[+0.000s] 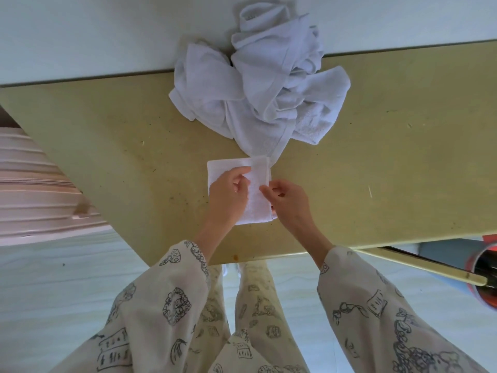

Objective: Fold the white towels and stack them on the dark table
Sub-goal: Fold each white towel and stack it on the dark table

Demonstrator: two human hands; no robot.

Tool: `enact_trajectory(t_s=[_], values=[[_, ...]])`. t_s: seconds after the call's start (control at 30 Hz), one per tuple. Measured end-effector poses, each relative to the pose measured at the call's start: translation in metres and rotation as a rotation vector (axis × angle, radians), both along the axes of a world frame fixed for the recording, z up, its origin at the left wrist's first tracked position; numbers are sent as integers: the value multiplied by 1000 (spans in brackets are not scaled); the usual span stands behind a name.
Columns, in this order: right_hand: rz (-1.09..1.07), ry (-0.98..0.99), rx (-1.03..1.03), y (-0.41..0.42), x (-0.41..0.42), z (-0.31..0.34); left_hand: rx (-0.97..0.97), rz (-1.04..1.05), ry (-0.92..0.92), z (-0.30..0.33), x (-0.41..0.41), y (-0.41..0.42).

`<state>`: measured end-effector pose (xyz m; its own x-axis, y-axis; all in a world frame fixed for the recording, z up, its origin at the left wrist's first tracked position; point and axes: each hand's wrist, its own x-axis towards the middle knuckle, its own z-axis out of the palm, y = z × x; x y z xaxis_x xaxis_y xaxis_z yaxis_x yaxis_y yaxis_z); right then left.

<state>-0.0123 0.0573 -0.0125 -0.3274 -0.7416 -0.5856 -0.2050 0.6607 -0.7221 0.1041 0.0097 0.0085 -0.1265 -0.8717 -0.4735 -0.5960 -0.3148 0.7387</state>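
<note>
Olive bench (376,157): folded towel (258,195) long axis running away, left hand (228,195) flat atop, right hand (289,200) pinching near edge; unfolded pile (255,84) beyond both grips.

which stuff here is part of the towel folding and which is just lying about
Part of the job:
- small folded white towel, under both hands
- heap of crumpled white towels, not yet folded
- olive-tan table top
- left hand, resting on the folded towel
- right hand, pinching its edge

Just lying about:
- pink ribbed piece at the left edge
- red-rimmed container at the right edge
</note>
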Motion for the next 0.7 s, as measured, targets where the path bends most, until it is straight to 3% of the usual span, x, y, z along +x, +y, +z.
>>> enact_trajectory(t_s=[0.13,0.5,0.7], values=[[-30,44,-1,-3,3,-2,-146,-25,-135,-2,24,6],[32,64,36,-10,-2,3,-63,-198,-165,-12,41,17],[94,266,-20,-8,-4,6,-108,-417,-319,-14,41,21]])
